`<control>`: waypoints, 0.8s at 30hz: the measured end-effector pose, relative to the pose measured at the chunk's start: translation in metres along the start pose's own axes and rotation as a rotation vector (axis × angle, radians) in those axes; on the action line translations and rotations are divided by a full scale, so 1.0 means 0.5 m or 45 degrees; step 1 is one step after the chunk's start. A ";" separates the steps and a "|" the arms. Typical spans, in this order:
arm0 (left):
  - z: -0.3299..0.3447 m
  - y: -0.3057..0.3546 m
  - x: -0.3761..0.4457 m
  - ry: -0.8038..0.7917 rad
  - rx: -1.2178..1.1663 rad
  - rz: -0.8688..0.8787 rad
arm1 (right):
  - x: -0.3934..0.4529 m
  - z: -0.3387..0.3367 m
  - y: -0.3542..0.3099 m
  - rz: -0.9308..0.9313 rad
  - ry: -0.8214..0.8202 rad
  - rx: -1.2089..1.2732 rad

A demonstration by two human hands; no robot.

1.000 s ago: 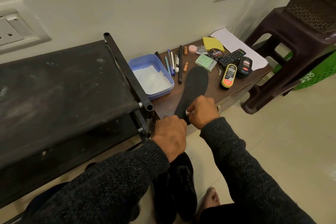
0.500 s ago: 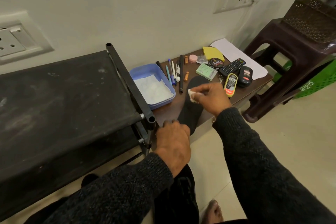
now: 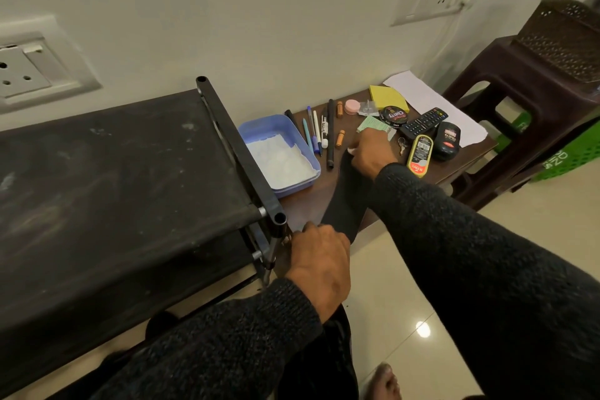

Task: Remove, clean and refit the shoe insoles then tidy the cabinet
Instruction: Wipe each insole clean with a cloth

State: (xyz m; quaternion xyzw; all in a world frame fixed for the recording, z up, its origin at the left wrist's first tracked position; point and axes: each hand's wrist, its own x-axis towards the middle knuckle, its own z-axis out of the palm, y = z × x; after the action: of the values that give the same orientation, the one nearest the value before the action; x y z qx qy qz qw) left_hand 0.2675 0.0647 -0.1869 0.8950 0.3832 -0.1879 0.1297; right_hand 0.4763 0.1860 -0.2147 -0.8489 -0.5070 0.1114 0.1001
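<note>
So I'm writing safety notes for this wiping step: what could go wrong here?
The right hand wipes the insole at its far end, close to the pens and keys; a longer stroke might knock them. The insole overhangs the table edge, so it could slip if the left hand lets go.

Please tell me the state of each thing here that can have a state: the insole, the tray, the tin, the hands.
Flat black insole: lying on the brown wooden cabinet top, near end overhanging the edge.
Blue plastic tray: open, white wipes inside.
Round black polish tin: lid on.
Left hand: closed at the insole's near end.
Right hand: pressing a small white wipe on the insole's far end.
</note>
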 end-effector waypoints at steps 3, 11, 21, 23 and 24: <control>-0.008 0.003 -0.004 -0.010 -0.014 -0.006 | -0.037 0.005 0.009 -0.192 -0.088 -0.020; -0.023 0.014 -0.018 0.018 -0.002 -0.018 | -0.137 0.012 0.021 -0.512 -0.149 -0.109; -0.027 0.021 -0.014 0.016 -0.008 -0.039 | -0.221 -0.022 0.016 -0.534 -0.516 0.043; -0.031 0.017 -0.009 0.017 -0.026 -0.033 | -0.200 -0.053 0.028 -0.395 -0.759 0.191; -0.034 0.015 -0.007 0.009 -0.024 -0.028 | -0.183 -0.065 0.036 -0.328 -0.741 0.264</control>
State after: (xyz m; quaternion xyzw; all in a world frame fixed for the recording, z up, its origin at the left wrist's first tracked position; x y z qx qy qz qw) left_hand 0.2749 0.0636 -0.1692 0.8902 0.3951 -0.1827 0.1346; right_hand 0.4586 0.0949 -0.1810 -0.6957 -0.6033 0.3867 0.0502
